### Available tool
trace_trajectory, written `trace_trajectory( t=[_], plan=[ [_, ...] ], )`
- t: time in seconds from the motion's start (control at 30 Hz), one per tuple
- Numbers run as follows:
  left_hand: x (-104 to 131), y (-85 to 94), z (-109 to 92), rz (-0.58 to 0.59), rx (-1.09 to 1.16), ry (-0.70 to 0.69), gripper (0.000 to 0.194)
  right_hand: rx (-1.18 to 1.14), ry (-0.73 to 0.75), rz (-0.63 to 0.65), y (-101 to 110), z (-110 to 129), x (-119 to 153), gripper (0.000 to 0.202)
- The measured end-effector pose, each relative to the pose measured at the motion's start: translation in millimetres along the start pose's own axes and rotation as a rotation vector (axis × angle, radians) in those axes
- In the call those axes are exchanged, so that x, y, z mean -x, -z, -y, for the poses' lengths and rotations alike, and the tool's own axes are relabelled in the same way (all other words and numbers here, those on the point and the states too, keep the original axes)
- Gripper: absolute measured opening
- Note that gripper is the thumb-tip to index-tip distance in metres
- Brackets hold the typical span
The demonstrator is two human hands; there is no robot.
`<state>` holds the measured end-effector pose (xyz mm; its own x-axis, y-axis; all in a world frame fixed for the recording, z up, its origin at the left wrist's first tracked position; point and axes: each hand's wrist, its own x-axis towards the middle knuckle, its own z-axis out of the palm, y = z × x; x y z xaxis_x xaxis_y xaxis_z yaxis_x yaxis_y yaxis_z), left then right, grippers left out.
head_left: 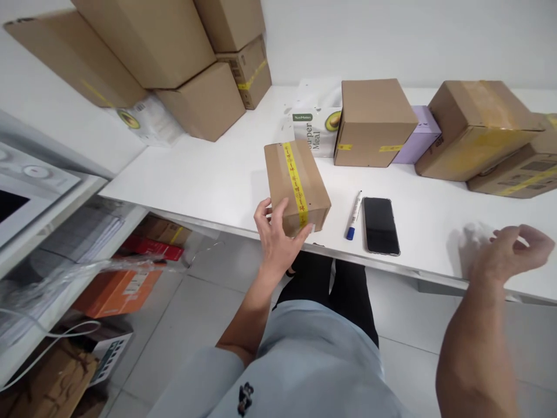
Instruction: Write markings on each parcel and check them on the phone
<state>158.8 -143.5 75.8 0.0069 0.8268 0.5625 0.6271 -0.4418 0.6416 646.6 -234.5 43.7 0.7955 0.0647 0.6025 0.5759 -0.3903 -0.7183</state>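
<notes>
A small brown cardboard box [290, 183] with printed yellow tape along its top stands near the table's front edge. My left hand [278, 232] grips its near end, fingers over the top and left side and the thumb at the front edge. Off to the right, my right hand [516, 252] is over the table, fingers curled into a loop towards the thumb; I see nothing in it. Between the hands lie a marker [354, 216] with a blue cap and a black-screened smartphone [381, 225], side by side.
Behind are a white avocado-printed package [315, 132], a cardboard box [374, 122], a lilac box [418, 133] and more taped boxes [478, 130]. Large cartons [148, 40] are stacked at back left. Lower left, a shelf [65, 232] and an orange box [119, 287] stand beside the table [209, 186].
</notes>
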Motion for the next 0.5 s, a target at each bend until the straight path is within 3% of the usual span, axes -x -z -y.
trace_trajectory(
  t=[0.13,0.23,0.3,0.4,0.5],
  plan=[
    [-2,7.3,3,0.004,0.105,0.067,0.082,-0.214,-0.008,-0.104,19,56,38,0.021],
    [-2,13.9,6,0.052,0.282,0.228,0.086,-0.396,-0.028,-0.039,35,116,93,0.012],
    [-2,17.2,10,0.097,0.442,0.382,0.080,-0.490,-0.108,0.136,43,155,131,0.012],
    [-7,18.9,16,0.148,0.600,0.589,0.072,-0.557,-0.228,0.601,44,202,174,0.020],
    [-13,16.9,18,0.171,0.654,0.695,0.070,-0.593,-0.190,0.922,34,235,197,0.032]
  ],
)
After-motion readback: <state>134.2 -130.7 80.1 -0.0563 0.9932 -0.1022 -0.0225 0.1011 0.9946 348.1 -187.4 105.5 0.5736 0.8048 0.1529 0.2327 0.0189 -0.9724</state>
